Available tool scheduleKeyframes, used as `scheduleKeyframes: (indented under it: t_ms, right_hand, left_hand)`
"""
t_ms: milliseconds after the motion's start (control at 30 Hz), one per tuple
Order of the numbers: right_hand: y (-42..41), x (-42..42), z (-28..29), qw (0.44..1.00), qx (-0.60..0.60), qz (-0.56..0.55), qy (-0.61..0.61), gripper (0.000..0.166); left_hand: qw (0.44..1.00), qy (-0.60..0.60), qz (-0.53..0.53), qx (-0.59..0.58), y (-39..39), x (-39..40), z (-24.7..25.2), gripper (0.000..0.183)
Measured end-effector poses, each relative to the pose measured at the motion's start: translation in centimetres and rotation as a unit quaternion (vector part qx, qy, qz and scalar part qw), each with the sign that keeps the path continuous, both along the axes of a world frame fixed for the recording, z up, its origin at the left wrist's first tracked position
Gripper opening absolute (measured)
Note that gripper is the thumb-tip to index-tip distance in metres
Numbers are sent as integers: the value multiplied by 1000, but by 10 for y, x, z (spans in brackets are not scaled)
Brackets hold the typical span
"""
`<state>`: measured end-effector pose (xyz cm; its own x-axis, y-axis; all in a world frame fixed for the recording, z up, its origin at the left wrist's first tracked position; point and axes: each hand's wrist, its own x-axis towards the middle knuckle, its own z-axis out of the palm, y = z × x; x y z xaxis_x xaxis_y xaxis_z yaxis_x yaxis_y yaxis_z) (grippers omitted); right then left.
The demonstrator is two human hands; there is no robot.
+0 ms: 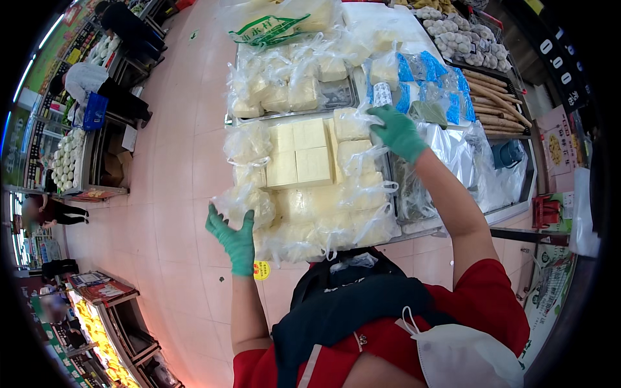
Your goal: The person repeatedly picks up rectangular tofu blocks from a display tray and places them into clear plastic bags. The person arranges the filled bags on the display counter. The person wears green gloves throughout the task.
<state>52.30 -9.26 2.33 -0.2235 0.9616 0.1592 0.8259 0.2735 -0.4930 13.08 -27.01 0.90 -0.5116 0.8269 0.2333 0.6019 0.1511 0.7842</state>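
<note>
My left hand [236,240], in a green glove, has its thumb and fingers spread at the near left corner of the display, against a bagged block of tofu [250,206]. Whether it grips the bag, I cannot tell. My right hand [398,131], gloved the same, reaches to the top of a clear plastic bag around another tofu block [350,124]; its fingertips are at the bag, the hold unclear. Between the hands, unwrapped pale tofu blocks [301,153] sit stacked on a larger slab. Bagged blocks [364,194] line the right and near sides.
Beyond lie more bagged tofu blocks [276,87] on a metal tray. To the right are blue-and-clear packets [429,104], long brown roots [495,104] and netted garlic [453,39]. A scale display hangs at upper right. Several people stand across the tiled aisle [177,160] at left.
</note>
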Motion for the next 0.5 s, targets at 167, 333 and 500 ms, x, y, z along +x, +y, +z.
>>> scheduleKeyframes:
  t_ms: [167, 333, 500]
  right_hand:
    - [-82, 69, 18, 971, 178, -160, 0, 33]
    - [-179, 129, -11, 936, 78, -334, 84, 19]
    - [-233, 124, -14, 918, 104, -358, 131, 14]
  left_hand:
    - [998, -17, -26, -50, 16, -10, -2, 88]
    - [993, 26, -83, -85, 32, -34, -30, 37]
    - [982, -59, -181, -11, 20, -13, -9, 11]
